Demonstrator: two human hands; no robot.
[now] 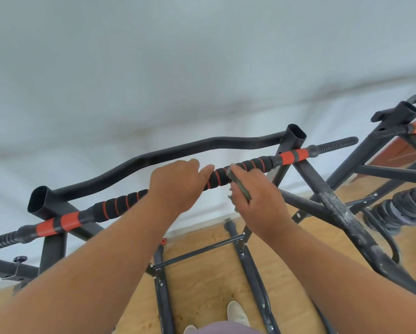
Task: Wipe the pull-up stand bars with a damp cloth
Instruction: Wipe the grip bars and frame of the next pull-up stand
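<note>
The pull-up stand's front bar point(120, 205) runs from lower left to upper right, wrapped in black foam with red spiral stripes and red bands near each post. My left hand point(175, 184) grips this bar at its middle, fingers curled over the top. Just to its right, my right hand point(255, 196) holds a dark green cloth point(240, 186) pressed against the foam grip. Behind them a plain black curved bar point(178, 150) joins the two upright posts.
A dusty black diagonal frame tube point(334, 206) slopes down at right. Stacked black weight plates point(395, 210) lie on the wooden floor at right. The stand's lower base rails point(248, 261) and my shoes point(237, 312) are below. A white wall stands behind.
</note>
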